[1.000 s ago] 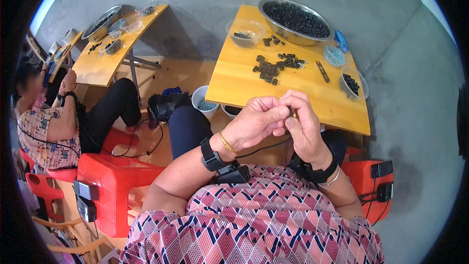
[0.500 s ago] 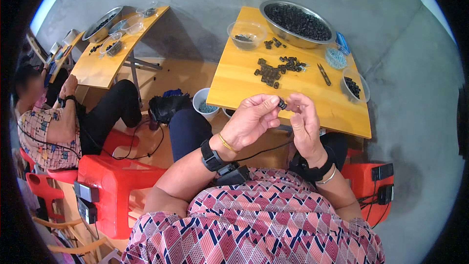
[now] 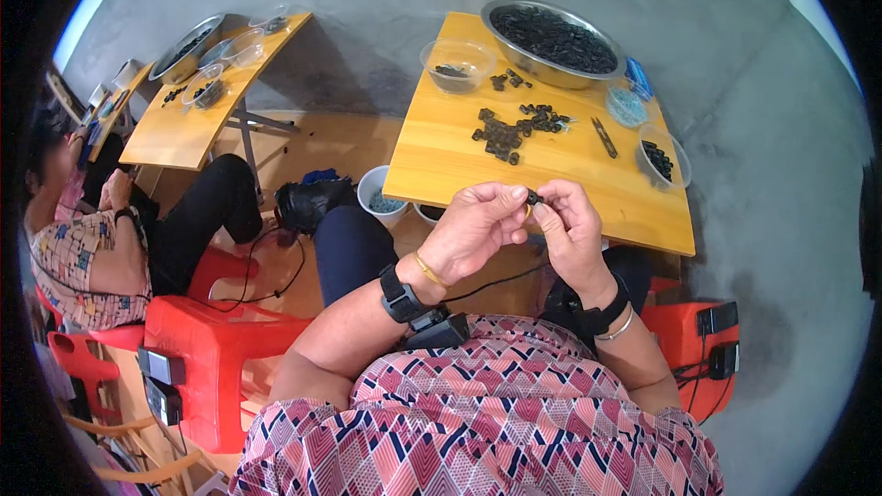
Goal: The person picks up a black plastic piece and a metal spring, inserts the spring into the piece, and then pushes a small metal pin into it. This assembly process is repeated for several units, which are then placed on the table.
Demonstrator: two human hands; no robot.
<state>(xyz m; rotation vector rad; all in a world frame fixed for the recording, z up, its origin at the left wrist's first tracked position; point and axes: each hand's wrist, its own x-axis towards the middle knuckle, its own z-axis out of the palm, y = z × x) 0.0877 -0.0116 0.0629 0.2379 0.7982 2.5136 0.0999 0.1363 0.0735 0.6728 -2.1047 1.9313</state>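
Note:
Just off the near edge of the table, my left hand (image 3: 478, 228) pinches a small black ribbed part (image 3: 533, 197) between thumb and fingers. My right hand (image 3: 571, 237) meets it from the other side, its thumb and fingertips closed on the same part. Whether a smaller piece sits between the right fingers is hidden. Beyond the hands lies a loose pile of small black parts (image 3: 501, 136) on the yellow table (image 3: 432, 161). A pair of dark tweezers (image 3: 604, 138) rests to the right of the pile.
At the back stands a metal basin (image 3: 549, 74) full of black parts. Clear plastic bowls (image 3: 458, 83) flank the pile, one with light blue pieces (image 3: 627, 107). A white bucket (image 3: 380, 209) is under the table's left side. A co-worker (image 3: 92, 257) sits left, near red stools (image 3: 197, 367).
My right hand has closed in, its spread fingers now gripping the black part beside the left fingertips. My left hand has stayed nearly in place. The view has shifted slightly.

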